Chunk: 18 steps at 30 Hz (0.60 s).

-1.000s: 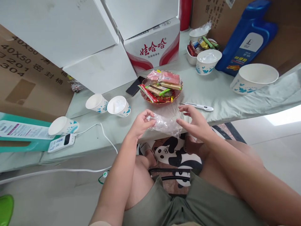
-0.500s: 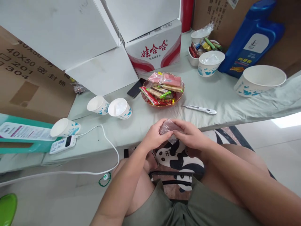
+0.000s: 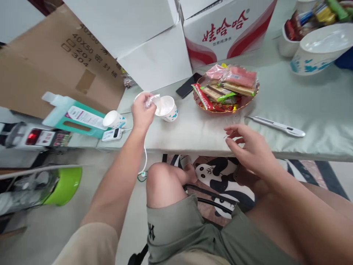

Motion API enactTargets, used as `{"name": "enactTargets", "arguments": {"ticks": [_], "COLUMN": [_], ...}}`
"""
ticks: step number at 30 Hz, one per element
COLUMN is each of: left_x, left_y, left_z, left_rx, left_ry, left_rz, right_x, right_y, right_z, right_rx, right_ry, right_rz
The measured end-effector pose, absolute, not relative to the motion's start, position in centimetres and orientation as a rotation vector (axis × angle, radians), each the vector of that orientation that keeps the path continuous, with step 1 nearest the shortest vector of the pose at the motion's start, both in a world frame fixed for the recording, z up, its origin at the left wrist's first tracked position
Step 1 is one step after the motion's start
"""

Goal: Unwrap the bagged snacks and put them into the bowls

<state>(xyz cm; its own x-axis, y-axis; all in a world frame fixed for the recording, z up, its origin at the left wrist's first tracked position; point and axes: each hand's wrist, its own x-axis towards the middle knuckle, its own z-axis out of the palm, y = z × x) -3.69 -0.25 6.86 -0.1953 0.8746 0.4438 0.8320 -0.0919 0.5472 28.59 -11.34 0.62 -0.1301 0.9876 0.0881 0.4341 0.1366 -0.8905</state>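
Observation:
My left hand (image 3: pixel 143 112) is closed on a piece of crumpled clear plastic film (image 3: pixel 153 100). It is beside a white paper cup (image 3: pixel 170 113) with blue print, and the film's loose end reaches over the cup's rim. Behind the hand, a second paper cup (image 3: pixel 140 94) is mostly hidden. Over the table's front edge, my right hand (image 3: pixel 245 145) is open, its fingers apart and slightly bent. A gold-rimmed bowl (image 3: pixel 198 103) of wrapped snacks (image 3: pixel 224 90) stands between and beyond the hands. To the right hand's right lies a white utility knife (image 3: pixel 278 125).
A dark phone (image 3: pixel 188 85) lies left of the bowl, before white cartons (image 3: pixel 162 60). Farther left are another paper cup (image 3: pixel 114 119), a white power strip (image 3: pixel 112 134) with a cable, and a teal bottle (image 3: pixel 75 117). A large paper cup (image 3: pixel 317 53) stands at the back right.
My hands have parted. The left moved left to the paper cups with the plastic film, and the right let go of it and opened. The view has swung left.

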Motion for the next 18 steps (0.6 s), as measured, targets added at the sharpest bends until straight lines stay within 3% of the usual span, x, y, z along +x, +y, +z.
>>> {"name": "enactTargets", "arguments": {"ticks": [3, 10, 14, 18], "left_x": [-4.6, -3.4, -3.3, -2.6], "left_y": [2.2, 6.6, 7.8, 8.2], "left_z": [7.6, 6.0, 5.5, 4.2], "left_rx": [2.108, 1.761, 1.370, 1.413], "left_ry": [2.232, 2.112, 1.969, 1.844], "left_rz": [0.906, 0.249, 0.331, 0.588], "right_x": [28.3, 25.3, 22.8, 20.6], "right_y": [-11.5, -10.6, -9.9, -9.5], "right_z": [0.4, -0.4, 0.0, 0.7], "right_rx": [-1.357, -1.223, -1.166, -1.116], "right_ry": [-1.727, -1.833, -1.885, -1.914], "right_rz": [0.948, 1.013, 1.065, 1.142]}}
